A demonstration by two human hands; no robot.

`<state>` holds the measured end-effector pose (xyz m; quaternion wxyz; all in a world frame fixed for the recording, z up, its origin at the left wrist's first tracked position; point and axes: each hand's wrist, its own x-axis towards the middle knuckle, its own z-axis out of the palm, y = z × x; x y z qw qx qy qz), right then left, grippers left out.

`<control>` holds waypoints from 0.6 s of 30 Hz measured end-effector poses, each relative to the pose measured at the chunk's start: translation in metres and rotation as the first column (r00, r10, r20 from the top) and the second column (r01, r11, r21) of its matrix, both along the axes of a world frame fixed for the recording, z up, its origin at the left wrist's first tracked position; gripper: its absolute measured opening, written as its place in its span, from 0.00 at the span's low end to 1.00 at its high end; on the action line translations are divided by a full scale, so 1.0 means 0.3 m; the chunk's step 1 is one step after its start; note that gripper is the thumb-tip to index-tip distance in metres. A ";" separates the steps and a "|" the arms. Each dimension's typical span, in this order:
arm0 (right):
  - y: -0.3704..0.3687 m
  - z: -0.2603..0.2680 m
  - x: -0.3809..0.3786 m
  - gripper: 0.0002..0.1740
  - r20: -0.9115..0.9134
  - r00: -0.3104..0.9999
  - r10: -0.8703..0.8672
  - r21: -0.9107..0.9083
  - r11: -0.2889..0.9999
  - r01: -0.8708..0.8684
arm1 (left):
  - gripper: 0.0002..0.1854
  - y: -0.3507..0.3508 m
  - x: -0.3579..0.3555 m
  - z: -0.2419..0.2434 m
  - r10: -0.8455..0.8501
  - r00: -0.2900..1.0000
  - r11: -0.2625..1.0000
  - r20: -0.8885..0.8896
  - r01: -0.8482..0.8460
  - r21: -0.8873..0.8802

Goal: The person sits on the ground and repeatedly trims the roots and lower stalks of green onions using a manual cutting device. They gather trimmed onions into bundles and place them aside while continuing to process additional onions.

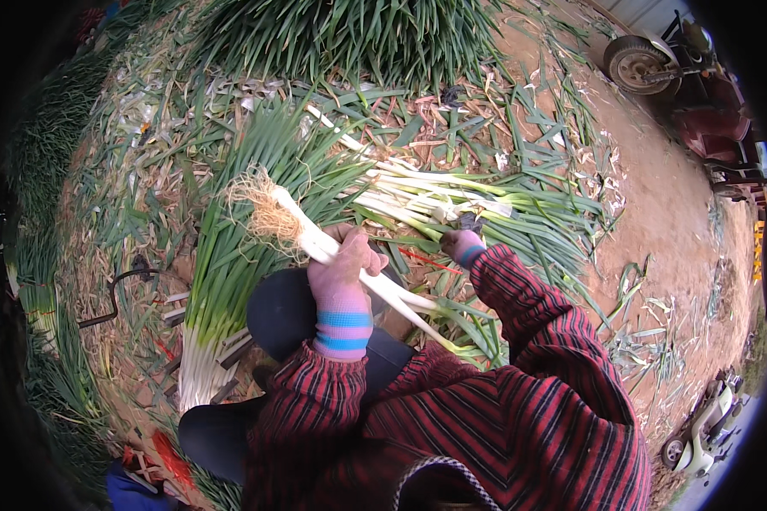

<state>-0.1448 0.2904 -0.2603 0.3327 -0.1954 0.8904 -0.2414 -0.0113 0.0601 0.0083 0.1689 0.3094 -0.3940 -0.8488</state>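
Observation:
My left hand (340,271), in a pink knit glove with blue cuff stripes, grips a few thick green onions (310,233) by their white stems. Their tangled pale roots (271,214) point up and left, and the green tops hang toward my lap. My right hand (463,246), gloved alike, reaches to a loose heap of green onions (422,188) on the ground and touches a stalk there. Its fingertips are partly hidden. Beside my left knee lies a large bundle of green onions (214,300), white ends toward me, over short dark bars (235,354).
A dense green-onion pile (358,38) stands ahead, with more bundles (38,294) at far left. A bent metal rod (114,294) sticks up at left. Leaf scraps litter the soil. A red three-wheeled vehicle (709,128) and a white scooter (706,428) stand at right.

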 end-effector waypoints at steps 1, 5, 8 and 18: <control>-0.093 0.005 -0.072 0.13 -0.067 0.996 -0.062 -0.042 0.997 0.059 | 0.06 0.007 -0.007 0.004 0.050 0.997 0.999 0.061 -0.049 -0.020; -0.264 -0.082 -0.366 0.24 -0.370 0.929 -0.027 0.128 0.989 0.080 | 0.11 0.025 -0.048 0.019 0.049 0.994 0.999 0.101 -0.046 -0.027; -0.386 -0.076 -0.397 0.34 -0.286 0.946 0.154 0.435 0.900 -0.015 | 0.16 0.027 -0.035 0.006 0.051 0.994 0.999 0.101 -0.050 -0.011; -0.263 -0.056 -0.331 0.20 -0.247 0.949 0.194 0.266 0.956 -0.126 | 0.10 0.035 -0.078 0.028 0.109 0.962 0.993 0.252 -0.116 0.013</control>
